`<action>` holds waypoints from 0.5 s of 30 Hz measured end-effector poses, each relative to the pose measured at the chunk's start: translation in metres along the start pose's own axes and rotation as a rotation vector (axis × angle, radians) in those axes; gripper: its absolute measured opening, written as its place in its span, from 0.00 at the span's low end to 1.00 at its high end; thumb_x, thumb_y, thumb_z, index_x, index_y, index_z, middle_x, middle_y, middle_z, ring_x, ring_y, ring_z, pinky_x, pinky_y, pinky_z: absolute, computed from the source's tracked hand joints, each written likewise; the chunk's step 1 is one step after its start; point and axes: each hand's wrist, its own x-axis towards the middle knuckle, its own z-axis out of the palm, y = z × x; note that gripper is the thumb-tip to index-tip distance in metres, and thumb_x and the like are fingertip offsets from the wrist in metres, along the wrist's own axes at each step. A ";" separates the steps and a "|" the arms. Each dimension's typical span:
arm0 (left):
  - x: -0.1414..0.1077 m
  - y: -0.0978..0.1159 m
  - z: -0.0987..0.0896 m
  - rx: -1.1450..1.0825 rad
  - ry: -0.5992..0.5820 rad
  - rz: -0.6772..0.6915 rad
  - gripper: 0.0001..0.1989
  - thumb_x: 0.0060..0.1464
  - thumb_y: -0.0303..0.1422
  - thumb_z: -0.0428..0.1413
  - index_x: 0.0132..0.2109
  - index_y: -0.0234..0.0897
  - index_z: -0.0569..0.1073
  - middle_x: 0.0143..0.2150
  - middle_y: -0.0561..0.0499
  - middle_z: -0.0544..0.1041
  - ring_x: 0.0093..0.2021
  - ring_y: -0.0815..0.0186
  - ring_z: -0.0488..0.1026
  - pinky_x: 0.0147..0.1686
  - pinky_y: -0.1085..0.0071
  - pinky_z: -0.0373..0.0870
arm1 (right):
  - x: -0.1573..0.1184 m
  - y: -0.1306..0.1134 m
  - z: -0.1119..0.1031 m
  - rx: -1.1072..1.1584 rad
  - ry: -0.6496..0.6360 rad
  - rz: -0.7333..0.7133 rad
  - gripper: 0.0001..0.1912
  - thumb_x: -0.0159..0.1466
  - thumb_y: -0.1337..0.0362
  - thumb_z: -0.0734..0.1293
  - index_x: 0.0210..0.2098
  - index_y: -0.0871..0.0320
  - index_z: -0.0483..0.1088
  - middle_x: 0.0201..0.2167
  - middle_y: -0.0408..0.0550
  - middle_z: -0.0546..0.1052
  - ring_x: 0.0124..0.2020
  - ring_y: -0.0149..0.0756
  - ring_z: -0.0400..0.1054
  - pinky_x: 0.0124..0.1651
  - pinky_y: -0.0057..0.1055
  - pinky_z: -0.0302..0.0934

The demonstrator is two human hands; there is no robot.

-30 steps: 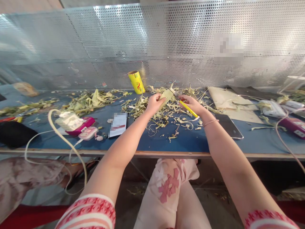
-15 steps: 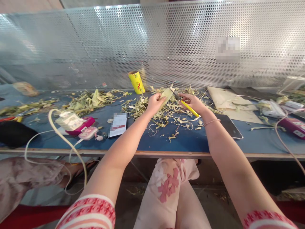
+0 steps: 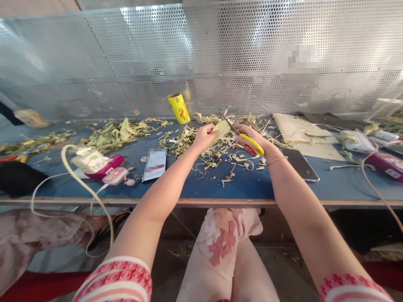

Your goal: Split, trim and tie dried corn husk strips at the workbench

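A pale green, flat leaf-like piece point(image 3: 221, 129) is pinched between the thumb and fingers of my left hand point(image 3: 205, 136). In my right hand point(image 3: 248, 135) is a pair of scissors point(image 3: 255, 145) with yellow and red handles. Their dark blades point up and left, at the right edge of the leaf piece; whether they touch it I cannot tell. Beneath both hands lies a loose heap of dry leaf scraps point(image 3: 179, 141), with thin curled strips point(image 3: 241, 160) scattered nearer to me.
A yellow cardboard tube point(image 3: 179, 109) stands tilted by the perforated metal screen point(image 3: 208, 54). Left lie a phone point(image 3: 155, 164), a magenta device point(image 3: 113, 163) with cables and another leaf pile point(image 3: 121, 134). Right are a tablet point(image 3: 300, 165) and beige sheets point(image 3: 299, 128). Someone's leg point(image 3: 40, 235) shows at lower left.
The scissors have turned in my right hand, so their loops now show wider and a red part is visible. The leaf piece has tilted and shifted slightly right in my left hand.
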 end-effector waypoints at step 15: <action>-0.002 0.007 -0.001 0.050 -0.025 -0.006 0.08 0.50 0.35 0.57 0.32 0.33 0.71 0.26 0.52 0.74 0.27 0.69 0.68 0.29 0.73 0.62 | -0.003 0.001 -0.006 -0.019 -0.032 -0.051 0.31 0.61 0.51 0.64 0.59 0.57 0.58 0.25 0.39 0.66 0.19 0.27 0.60 0.24 0.27 0.59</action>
